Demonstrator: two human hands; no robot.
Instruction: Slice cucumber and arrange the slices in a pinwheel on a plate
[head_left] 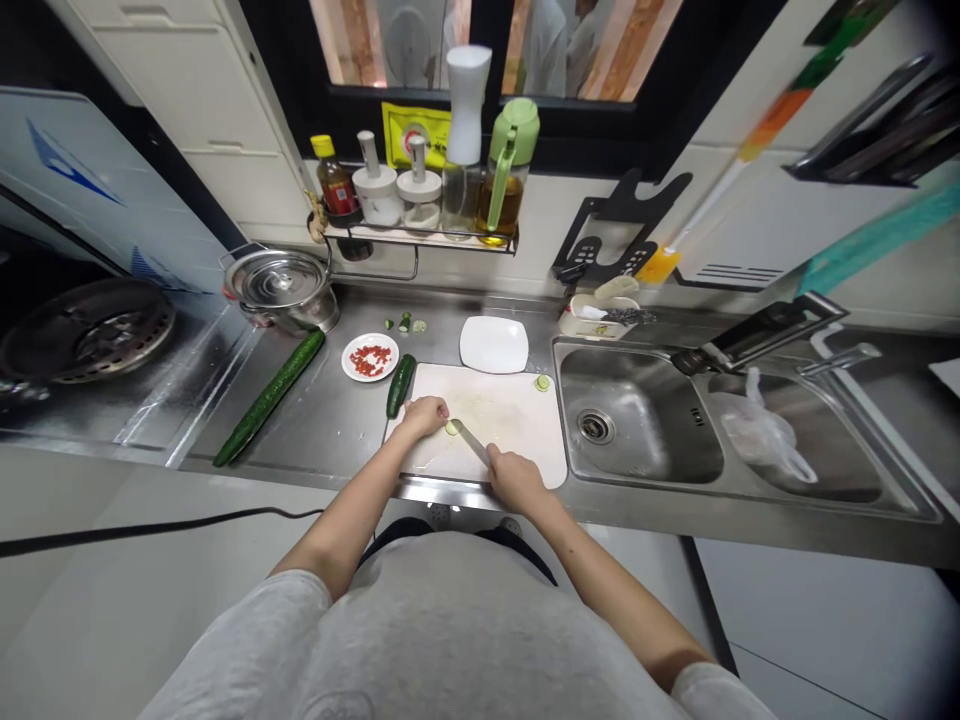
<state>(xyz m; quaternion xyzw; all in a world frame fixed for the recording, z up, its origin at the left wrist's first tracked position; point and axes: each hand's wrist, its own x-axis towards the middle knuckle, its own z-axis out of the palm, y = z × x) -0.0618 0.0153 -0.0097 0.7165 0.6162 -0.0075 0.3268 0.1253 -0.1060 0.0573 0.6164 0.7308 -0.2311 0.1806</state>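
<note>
My right hand (517, 478) is closed around the handle of a kitchen knife (472, 444). The blade points up and left over a white cutting board (510, 410), its tip at a pale green piece of cucumber (451, 427). My left hand (427, 415) has its fingers curled at that piece, on the board's left side; the fingers partly hide what they grip. A short dark cucumber length (401, 386) lies by the board's left edge. Small cucumber slices (542, 383) rest at its upper right corner.
A white plate (493, 344) stands behind the board. Left of it are a plate of chopped red bits (370, 358), cucumber scraps (406, 322), a whole cucumber (271, 396) and a lidded pot (283, 284). A sink (645, 415) lies right; a seasoning rack (420, 236) hangs above.
</note>
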